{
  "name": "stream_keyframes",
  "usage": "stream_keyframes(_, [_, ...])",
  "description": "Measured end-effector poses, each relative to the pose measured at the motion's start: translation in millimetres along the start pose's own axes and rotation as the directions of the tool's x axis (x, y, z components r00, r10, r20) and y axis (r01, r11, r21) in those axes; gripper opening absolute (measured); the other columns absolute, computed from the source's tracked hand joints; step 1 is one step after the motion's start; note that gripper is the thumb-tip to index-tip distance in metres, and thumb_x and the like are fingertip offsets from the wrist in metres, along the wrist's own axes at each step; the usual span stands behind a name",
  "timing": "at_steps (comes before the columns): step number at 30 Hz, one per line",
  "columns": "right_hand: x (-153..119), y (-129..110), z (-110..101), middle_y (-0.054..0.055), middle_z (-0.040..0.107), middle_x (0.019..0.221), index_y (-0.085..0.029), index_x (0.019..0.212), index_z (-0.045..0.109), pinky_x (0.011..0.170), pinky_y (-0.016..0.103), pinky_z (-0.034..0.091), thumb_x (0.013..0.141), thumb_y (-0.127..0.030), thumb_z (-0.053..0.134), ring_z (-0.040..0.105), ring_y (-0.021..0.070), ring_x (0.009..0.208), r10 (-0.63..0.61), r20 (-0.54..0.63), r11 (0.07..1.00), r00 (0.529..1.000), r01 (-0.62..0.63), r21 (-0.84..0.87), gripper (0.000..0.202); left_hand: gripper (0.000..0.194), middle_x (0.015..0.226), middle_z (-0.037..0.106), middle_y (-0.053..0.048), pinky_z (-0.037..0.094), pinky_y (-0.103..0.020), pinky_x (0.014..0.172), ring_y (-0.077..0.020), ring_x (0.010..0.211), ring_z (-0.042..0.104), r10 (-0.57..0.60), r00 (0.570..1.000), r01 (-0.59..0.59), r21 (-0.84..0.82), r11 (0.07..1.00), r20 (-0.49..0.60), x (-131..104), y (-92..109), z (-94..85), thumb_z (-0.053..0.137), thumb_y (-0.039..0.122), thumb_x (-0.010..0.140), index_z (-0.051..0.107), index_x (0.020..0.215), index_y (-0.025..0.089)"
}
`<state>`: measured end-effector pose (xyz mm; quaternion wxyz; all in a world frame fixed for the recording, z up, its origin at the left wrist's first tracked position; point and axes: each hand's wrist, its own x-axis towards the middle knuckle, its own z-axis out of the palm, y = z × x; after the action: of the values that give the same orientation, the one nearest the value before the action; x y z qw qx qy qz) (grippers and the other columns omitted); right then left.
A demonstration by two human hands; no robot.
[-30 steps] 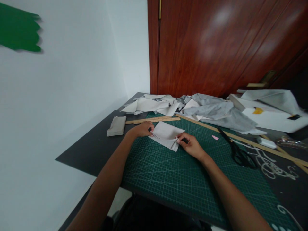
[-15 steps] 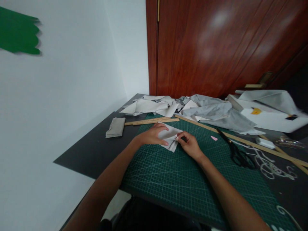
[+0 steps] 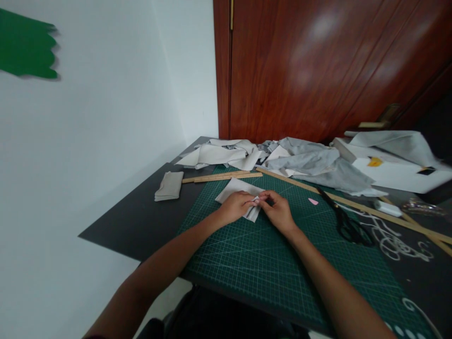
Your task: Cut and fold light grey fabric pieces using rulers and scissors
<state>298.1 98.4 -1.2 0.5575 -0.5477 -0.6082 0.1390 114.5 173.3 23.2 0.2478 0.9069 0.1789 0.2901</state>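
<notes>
A light grey piece of fabric (image 3: pixel 231 187) lies on the green cutting mat (image 3: pixel 243 263), with a raised fold near its right side. My left hand (image 3: pixel 236 206) reaches over the fabric, its thumb and fingers pinching that fold. From the right, my right hand (image 3: pixel 277 209) pinches the same fold with thumb and index finger. The fingertips of both hands nearly meet there. Part of the fabric is covered by my left hand, and the fold's detail is too small to make out.
Folded grey fabric (image 3: pixel 169 186) sits left. Wooden rulers (image 3: pixel 229 177) lie behind. Black scissors (image 3: pixel 348 223), a pink chip (image 3: pixel 313 201), white cord (image 3: pixel 391 242) and a long wooden ruler (image 3: pixel 374 214) are right. Fabric scraps (image 3: pixel 307 160) and a white box (image 3: pixel 399 172) line the back.
My left hand has moved right from the fabric's left part and closed on the fold beside my right hand. The fabric's left corner is now uncovered. My right hand stays nearly in place.
</notes>
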Motion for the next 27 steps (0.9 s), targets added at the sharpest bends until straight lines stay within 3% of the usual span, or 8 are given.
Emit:
stream_keyframes(4, [1,-9,-7,0.002,0.071,0.078,-0.024,0.089,0.071,0.077,0.037,0.053,0.088,-0.039,0.072,0.067,0.0223,0.076,-0.042,-0.083,0.997,0.996,0.036,-0.073,0.015,0.029,0.065,0.059,0.002,0.036,-0.026,0.065,-0.0139,0.066,0.054,-0.192,0.977,0.184,-0.09,0.979,-0.092,2,-5,5.1,0.064,0.025,0.094,0.062,0.067,0.017])
stream_keyframes(8, [1,-24,-18,0.002,0.071,0.079,-0.024,0.087,0.071,0.076,0.036,0.053,0.096,-0.03,0.063,0.067,0.0214,0.076,-0.153,0.246,0.981,0.957,0.177,-0.079,0.014,0.038,0.056,0.043,0.006,0.028,-0.025,0.056,-0.0103,0.057,0.04,-0.284,0.952,0.265,-0.154,0.952,-0.115,7,-12,8.3,0.061,0.028,0.092,0.047,0.059,0.018])
stream_keyframes(10, [-3,-31,-20,0.005,0.077,0.096,-0.024,0.099,0.073,0.091,0.041,0.053,0.094,-0.021,0.064,0.071,0.0242,0.093,-0.207,0.4,0.959,0.893,0.266,-0.097,0.01,0.038,0.056,0.041,0.007,0.028,-0.025,0.055,-0.0103,0.056,0.039,-0.304,0.946,0.283,-0.165,0.945,-0.114,9,-16,8.9,0.059,0.029,0.093,0.045,0.059,0.018])
stream_keyframes(13, [-9,-35,-17,0.01,0.073,0.128,-0.025,0.12,0.071,0.11,0.051,0.044,0.086,-0.02,0.076,0.064,0.0312,0.123,-0.234,0.52,0.919,0.822,0.362,-0.159,0.035,0.036,0.058,0.042,0.006,0.028,-0.025,0.054,-0.0109,0.057,0.039,-0.319,0.94,0.298,-0.16,0.941,-0.12,9,-20,9.5,0.059,0.031,0.092,0.046,0.061,0.019])
stream_keyframes(15, [-11,-35,-16,0.012,0.071,0.131,-0.024,0.122,0.07,0.111,0.055,0.042,0.082,-0.024,0.083,0.062,0.0338,0.126,-0.214,0.567,0.894,0.796,0.394,-0.215,0.041,0.034,0.059,0.043,0.006,0.028,-0.026,0.055,-0.0115,0.058,0.04,-0.319,0.939,0.3,-0.143,0.943,-0.132,9,-21,9.8,0.059,0.031,0.092,0.046,0.063,0.019])
stream_keyframes(20, [-6,-34,-20,0.007,0.074,0.101,-0.023,0.094,0.072,0.099,0.046,0.05,0.092,-0.016,0.069,0.069,0.027,0.103,-0.205,0.627,0.863,0.751,0.441,-0.246,0.008,0.026,0.066,0.051,0.004,0.036,-0.027,0.063,-0.0146,0.067,0.048,-0.263,0.956,0.255,-0.069,0.964,-0.133,4,-16,7.2,0.058,0.026,0.093,0.05,0.069,0.02])
stream_keyframes(23, [-4,-35,-23,0.006,0.074,0.098,-0.023,0.091,0.071,0.096,0.042,0.052,0.094,-0.011,0.063,0.069,0.0252,0.1,-0.226,0.627,0.876,0.746,0.438,-0.205,0.015,0.009,0.084,0.064,0.0,0.044,-0.029,0.076,-0.0179,0.083,0.059,-0.184,0.981,0.182,-0.031,0.983,-0.055,1,-11,1.7,0.054,0.017,0.093,0.061,0.088,0.02])
stream_keyframes(27, [-4,-38,-25,0.005,0.073,0.098,-0.024,0.09,0.07,0.092,0.038,0.053,0.088,-0.009,0.07,0.07,0.0234,0.096,-0.18,0.633,0.903,0.753,0.382,-0.197,0.015,0.014,0.094,0.069,-0.003,0.047,-0.031,0.089,-0.0205,0.095,0.063,-0.08,0.994,0.079,0.016,0.997,0.079,-3,-8,-6.5,0.057,0.013,0.091,0.066,0.098,0.021])
